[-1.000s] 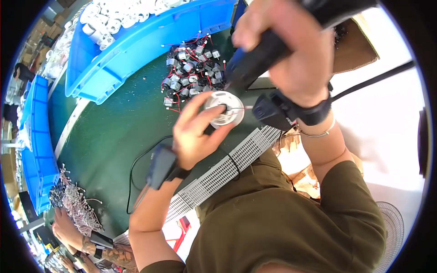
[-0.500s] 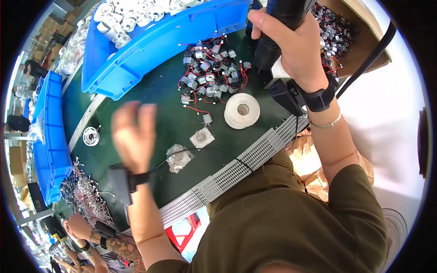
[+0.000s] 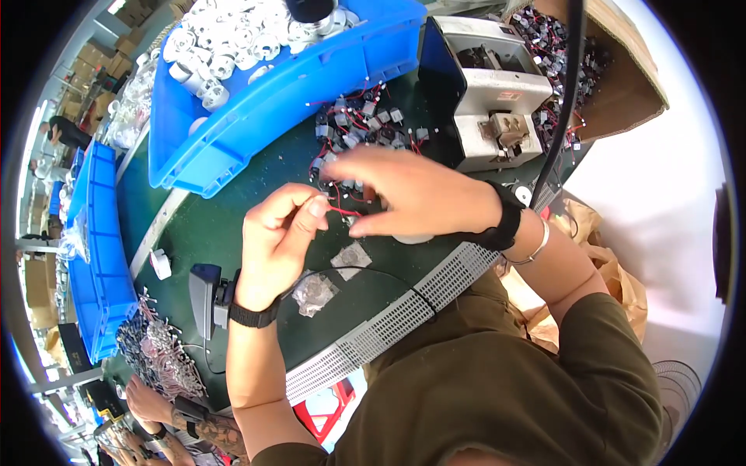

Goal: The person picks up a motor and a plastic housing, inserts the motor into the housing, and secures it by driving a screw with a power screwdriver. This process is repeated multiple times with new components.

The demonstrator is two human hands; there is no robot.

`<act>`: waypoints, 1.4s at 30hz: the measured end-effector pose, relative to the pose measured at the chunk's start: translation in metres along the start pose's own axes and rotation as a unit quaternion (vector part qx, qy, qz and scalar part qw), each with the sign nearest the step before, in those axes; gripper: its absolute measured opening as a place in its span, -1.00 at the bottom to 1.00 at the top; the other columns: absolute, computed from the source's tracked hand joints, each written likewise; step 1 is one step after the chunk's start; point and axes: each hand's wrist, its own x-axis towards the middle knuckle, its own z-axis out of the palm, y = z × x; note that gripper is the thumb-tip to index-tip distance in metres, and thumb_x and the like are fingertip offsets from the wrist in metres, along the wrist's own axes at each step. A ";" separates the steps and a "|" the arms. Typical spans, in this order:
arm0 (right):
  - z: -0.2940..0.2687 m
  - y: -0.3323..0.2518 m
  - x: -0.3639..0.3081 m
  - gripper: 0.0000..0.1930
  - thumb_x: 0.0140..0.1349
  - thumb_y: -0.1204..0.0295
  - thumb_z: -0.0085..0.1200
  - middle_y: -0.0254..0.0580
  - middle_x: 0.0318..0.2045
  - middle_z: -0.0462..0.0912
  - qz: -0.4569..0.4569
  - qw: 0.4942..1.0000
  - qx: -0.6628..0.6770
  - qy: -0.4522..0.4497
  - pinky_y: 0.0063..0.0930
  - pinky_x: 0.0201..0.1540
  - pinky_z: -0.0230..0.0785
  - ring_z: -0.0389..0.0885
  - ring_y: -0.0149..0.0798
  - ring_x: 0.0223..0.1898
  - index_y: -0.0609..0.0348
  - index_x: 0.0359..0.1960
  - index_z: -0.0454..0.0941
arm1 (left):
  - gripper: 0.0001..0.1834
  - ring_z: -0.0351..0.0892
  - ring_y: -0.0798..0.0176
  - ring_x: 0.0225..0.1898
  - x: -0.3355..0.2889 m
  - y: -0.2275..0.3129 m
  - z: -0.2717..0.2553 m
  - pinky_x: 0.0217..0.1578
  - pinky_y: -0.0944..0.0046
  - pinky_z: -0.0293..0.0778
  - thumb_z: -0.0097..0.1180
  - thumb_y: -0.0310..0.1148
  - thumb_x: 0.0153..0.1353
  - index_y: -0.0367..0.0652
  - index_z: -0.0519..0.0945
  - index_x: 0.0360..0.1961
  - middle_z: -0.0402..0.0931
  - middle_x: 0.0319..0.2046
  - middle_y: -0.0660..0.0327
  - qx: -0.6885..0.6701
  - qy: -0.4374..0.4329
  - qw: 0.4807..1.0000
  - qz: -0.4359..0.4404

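Observation:
My left hand (image 3: 276, 241) is closed in a pinch, thumb against forefinger, on the end of a thin red wire (image 3: 342, 210). To its right, my right hand (image 3: 427, 194) has thumb and fingers spread around the wire's far side, with no visible grip. Beneath and beyond the hands lies a pile of small silver motors (image 3: 365, 124) with red and black leads. The right hand hides most of a white roll (image 3: 413, 238). A black cylindrical tool (image 3: 311, 9) shows at the top edge, apart from both hands.
A blue bin (image 3: 256, 132) of white round parts stands at the far left. Beyond the right hand are a white-grey machine (image 3: 501, 101) and a cardboard box (image 3: 633, 101) of motors. A black cable (image 3: 571, 101) hangs at right. A co-worker's hand (image 3: 148, 404) is lower left.
My right hand has let go of the black tool and come down left over the motors. My left hand has moved right and now pinches a red wire. The white-grey machine is uncovered.

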 end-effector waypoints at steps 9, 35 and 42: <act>-0.010 0.002 0.002 -0.84 0.15 0.58 0.09 -0.20 -0.29 0.55 0.098 0.906 0.411 0.011 -0.57 -0.25 0.47 0.57 -0.44 -0.36 0.33 -0.22 0.49 | -0.46 0.49 0.27 -0.17 0.009 0.009 -0.009 -0.10 0.28 0.41 -0.20 -0.02 0.33 -0.33 0.40 0.02 0.49 -0.15 0.10 -0.085 0.087 0.992 0.037; -0.015 0.013 -0.027 -0.72 -0.01 0.62 0.24 -0.27 -0.25 0.48 0.065 0.956 0.262 0.113 -0.62 -0.26 0.41 0.48 -0.48 -0.34 0.21 -0.23 0.49 | -0.79 0.57 0.31 -0.33 0.036 0.016 -0.101 -0.28 0.35 0.46 0.09 -0.42 0.19 -0.27 0.56 -0.17 0.56 -0.25 0.05 0.312 0.251 0.914 0.067; -0.025 0.015 -0.034 -0.71 -0.01 0.69 0.20 -0.17 -0.22 0.45 0.087 0.940 0.306 0.123 -0.60 -0.32 0.46 0.50 -0.45 -0.32 0.27 -0.21 0.47 | -0.52 0.58 0.07 -0.27 0.169 -0.034 -0.202 -0.22 0.19 0.46 0.18 -0.09 0.05 -0.30 0.56 -0.15 0.59 -0.28 0.00 0.600 -0.090 0.793 -0.051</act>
